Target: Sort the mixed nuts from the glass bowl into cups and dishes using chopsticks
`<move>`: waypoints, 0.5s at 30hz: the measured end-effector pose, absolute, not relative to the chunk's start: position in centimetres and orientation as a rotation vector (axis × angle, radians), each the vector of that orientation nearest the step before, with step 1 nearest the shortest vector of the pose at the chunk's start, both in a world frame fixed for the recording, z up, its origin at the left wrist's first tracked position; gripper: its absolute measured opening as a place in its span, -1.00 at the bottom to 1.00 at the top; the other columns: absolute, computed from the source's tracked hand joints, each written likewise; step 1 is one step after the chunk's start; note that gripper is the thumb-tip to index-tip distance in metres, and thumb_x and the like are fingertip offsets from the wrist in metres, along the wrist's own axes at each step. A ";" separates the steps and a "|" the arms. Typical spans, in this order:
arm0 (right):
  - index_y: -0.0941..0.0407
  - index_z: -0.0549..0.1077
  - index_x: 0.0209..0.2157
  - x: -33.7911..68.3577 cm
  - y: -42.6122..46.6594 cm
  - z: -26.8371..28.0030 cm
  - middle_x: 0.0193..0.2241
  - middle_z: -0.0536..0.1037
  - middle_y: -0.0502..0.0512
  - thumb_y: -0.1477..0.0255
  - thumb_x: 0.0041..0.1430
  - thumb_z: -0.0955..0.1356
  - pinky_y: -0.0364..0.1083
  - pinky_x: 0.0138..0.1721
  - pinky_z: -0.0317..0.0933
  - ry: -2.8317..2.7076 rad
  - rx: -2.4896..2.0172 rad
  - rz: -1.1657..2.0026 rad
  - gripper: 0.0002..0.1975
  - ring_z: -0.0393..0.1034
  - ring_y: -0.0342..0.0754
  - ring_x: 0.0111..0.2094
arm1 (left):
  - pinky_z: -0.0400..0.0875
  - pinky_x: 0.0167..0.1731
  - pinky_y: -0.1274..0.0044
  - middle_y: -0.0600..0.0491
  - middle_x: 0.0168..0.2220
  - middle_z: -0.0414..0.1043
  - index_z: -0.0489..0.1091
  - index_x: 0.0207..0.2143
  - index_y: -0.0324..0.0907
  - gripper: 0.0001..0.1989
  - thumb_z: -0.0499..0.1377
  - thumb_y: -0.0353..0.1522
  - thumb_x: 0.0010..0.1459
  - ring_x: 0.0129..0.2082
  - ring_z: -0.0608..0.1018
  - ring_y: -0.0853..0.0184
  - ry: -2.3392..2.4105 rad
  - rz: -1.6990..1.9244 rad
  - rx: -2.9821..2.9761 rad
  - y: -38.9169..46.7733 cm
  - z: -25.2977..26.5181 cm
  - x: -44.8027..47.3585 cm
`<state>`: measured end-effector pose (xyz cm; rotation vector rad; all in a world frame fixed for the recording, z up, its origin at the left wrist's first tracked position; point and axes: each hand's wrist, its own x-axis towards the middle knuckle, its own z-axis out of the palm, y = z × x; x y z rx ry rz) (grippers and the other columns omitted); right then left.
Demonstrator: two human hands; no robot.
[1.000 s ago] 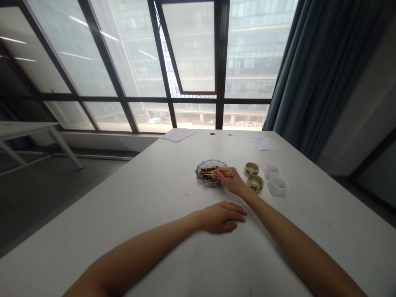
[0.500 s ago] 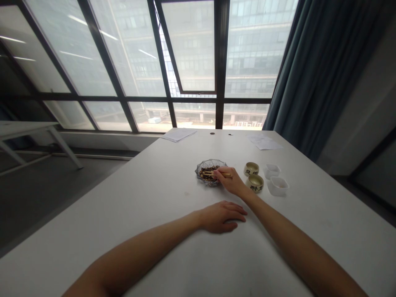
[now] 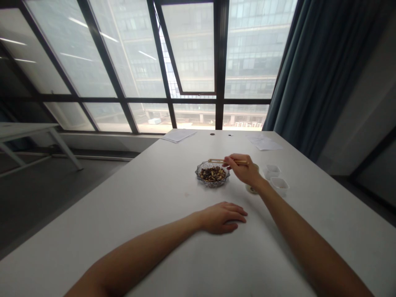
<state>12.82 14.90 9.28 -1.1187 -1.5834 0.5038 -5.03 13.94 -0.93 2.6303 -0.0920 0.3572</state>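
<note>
Wooden chopsticks (image 3: 218,161) are gripped in my right hand (image 3: 243,168), raised over the right side of a glass bowl. Something small seems to sit between their tips, too small to name. The glass bowl (image 3: 199,176) has a scalloped rim and holds a mix of small dark and yellowish pieces (image 3: 213,173). Resting palm down on the table, my left hand (image 3: 223,216) has its fingers stretched out and holds nothing. Behind my right hand a ceramic cup (image 3: 251,189) with dark writing is mostly hidden.
Two clear plastic containers (image 3: 279,184) stand to the right of my right wrist. Papers (image 3: 178,135) lie at the far left of the white table (image 3: 148,194), with more sheets (image 3: 265,142) at the far right. Two small dark items lie near the far edge.
My right hand has lifted the chopsticks out of the bowl and moved up and to the right, now covering the cups. My left hand has stayed in place.
</note>
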 end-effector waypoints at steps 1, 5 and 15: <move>0.17 0.61 -0.36 13.5 14.6 10.2 -0.40 0.67 0.19 0.05 0.28 0.36 -0.02 -0.30 0.50 -1.576 -1.089 0.496 -0.55 0.60 0.08 -0.34 | 0.24 0.29 0.38 -0.04 0.24 0.40 0.40 0.16 -0.06 -0.63 0.13 -0.36 0.31 0.25 0.42 0.19 -0.092 0.358 2.629 13.9 -0.9 -5.0; 0.18 0.63 -0.32 16.7 13.1 13.2 -0.41 0.67 0.21 0.02 0.24 0.39 -0.01 -0.32 0.55 -1.503 -1.086 0.425 -0.53 0.63 0.08 -0.35 | 0.24 0.29 0.38 -0.04 0.23 0.41 0.40 0.15 -0.06 -0.63 0.14 -0.36 0.31 0.25 0.42 0.19 -0.092 0.362 2.626 13.9 -1.0 -5.1; 0.19 0.59 -0.45 25.4 13.4 13.1 -0.53 0.64 0.27 0.19 0.19 0.47 -0.10 -0.52 0.53 -1.321 -1.380 0.259 -0.67 0.59 0.03 -0.56 | 0.21 0.31 0.36 -0.04 0.25 0.39 0.39 0.17 -0.03 -0.63 0.13 -0.34 0.33 0.28 0.40 0.19 -0.061 0.317 2.617 13.9 -0.6 -5.2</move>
